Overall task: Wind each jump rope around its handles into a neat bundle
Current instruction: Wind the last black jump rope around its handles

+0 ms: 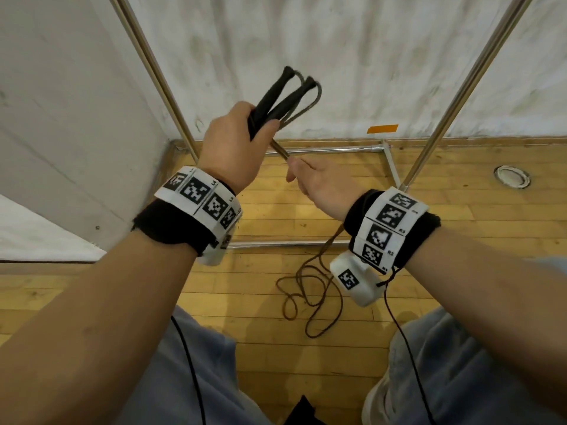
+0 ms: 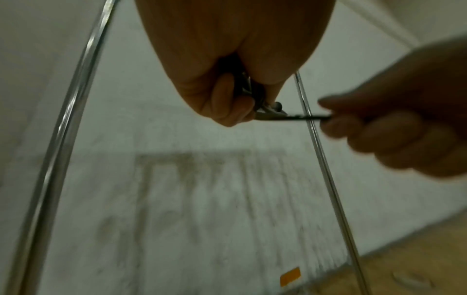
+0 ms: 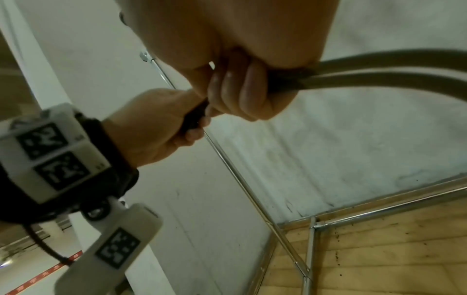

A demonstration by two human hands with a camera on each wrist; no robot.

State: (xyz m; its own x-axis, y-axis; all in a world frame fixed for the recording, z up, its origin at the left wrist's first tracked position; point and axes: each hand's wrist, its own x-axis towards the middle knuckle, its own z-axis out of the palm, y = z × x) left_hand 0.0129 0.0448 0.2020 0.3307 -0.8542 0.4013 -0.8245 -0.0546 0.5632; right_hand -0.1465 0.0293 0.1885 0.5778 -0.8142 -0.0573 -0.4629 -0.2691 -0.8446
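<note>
Above wooden floor (image 1: 460, 228), left hand (image 1: 228, 142) holds handles (image 1: 276, 99), right hand (image 1: 322, 182) rope (image 1: 280, 148).

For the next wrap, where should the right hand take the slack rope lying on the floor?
Probably on the taut stretch just below the handles that the left hand grips, coming from the right, where the right hand already pinches the rope. The floor part lies in tangled loops, so sliding down feeds cleaner.

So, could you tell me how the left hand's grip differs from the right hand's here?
The left hand is wrapped in a fist round both black handles, held up and angled toward the wall; the right hand sits lower and grips only the doubled rope. The left holds rigid handles, the right holds flexible cord trailing to the floor. Both are closed on the same jump rope.
</note>
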